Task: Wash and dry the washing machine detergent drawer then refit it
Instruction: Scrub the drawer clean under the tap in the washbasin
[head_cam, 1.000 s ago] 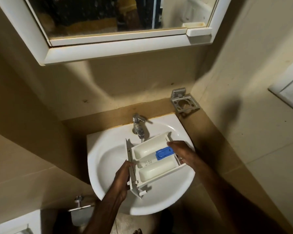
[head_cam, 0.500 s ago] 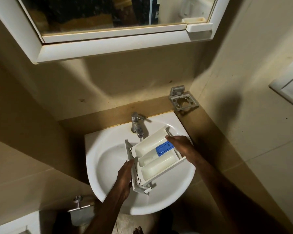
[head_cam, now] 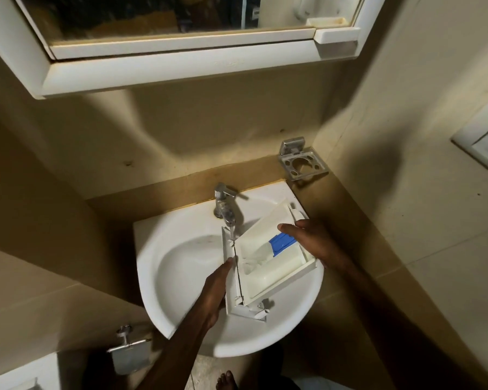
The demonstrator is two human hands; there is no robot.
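the washing step is in hand: the detergent drawer (head_cam: 268, 266) sits tilted over the sink (head_cam: 181, 277), under the tap (head_cam: 225, 204). the left hand (head_cam: 213, 291) grips its front panel, the right hand (head_cam: 312, 240) holds its far end. next, judging by this, it needs turning so water reaches every compartment.

White drawer (head_cam: 268, 266) with blue insert (head_cam: 281, 242); white basin (head_cam: 186, 266); walls (head_cam: 181, 130) seemingly beige.

left hand (head_cam: 216, 288) fingers hidden behind drawer (head_cam: 268, 266).
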